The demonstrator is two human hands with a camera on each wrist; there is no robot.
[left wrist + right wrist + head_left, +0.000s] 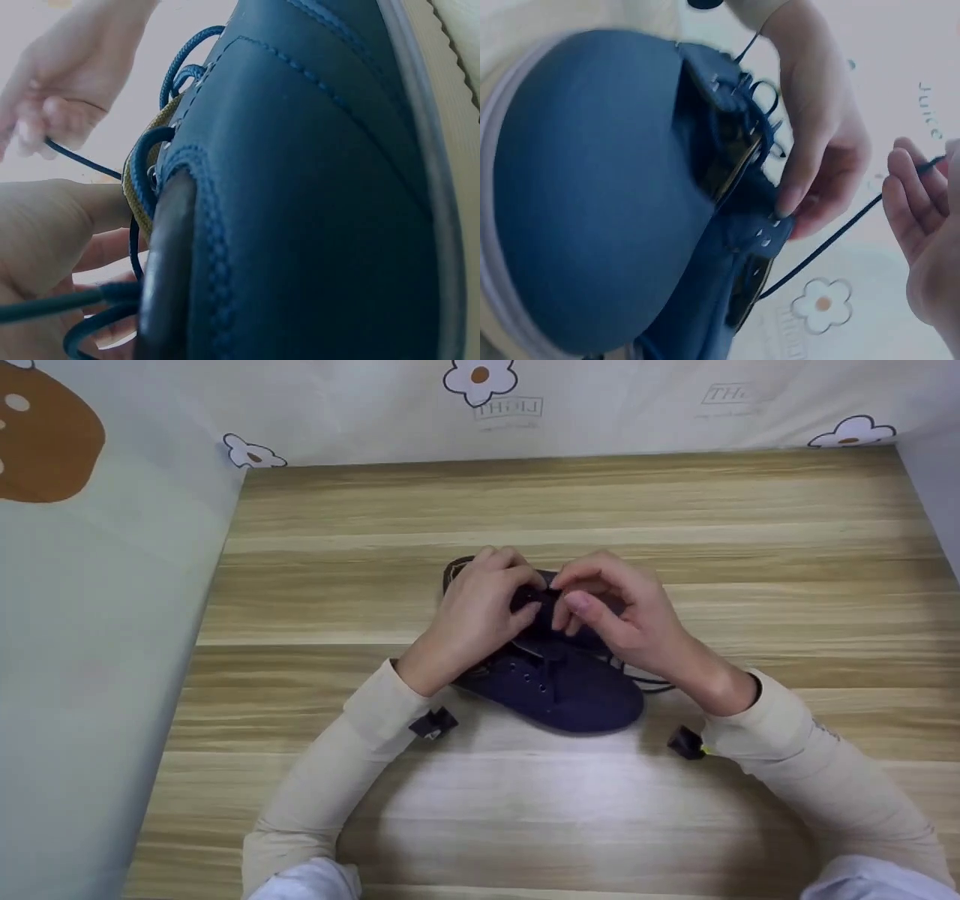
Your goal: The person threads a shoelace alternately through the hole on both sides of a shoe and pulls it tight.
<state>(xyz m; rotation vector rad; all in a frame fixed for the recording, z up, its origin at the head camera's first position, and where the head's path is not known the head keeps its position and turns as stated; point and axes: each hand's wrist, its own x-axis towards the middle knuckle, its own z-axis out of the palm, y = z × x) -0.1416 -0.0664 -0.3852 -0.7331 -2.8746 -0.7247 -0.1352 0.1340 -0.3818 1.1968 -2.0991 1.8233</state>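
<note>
Two dark navy lace-up shoes lie side by side, the near shoe (585, 697) in front of the far shoe (577, 639). My left hand (480, 607) pinches the eyelet flap (761, 232) of the far shoe between thumb and fingers. A dark shoelace (821, 250) runs taut from that shoe to my right hand (930, 217), whose fingertips grip it. The head view puts my right hand (626, 611) just right of the left, over the far shoe. Close up in the left wrist view, a shoe's side (315, 187) hides part of the work.
Loose lace loops (649, 684) lie right of the shoes on the wood-grain table (525, 810). A small black wrist device (435, 724) hangs by the left cuff, another device (686, 742) by the right. A flower-patterned curtain (360, 412) borders the table.
</note>
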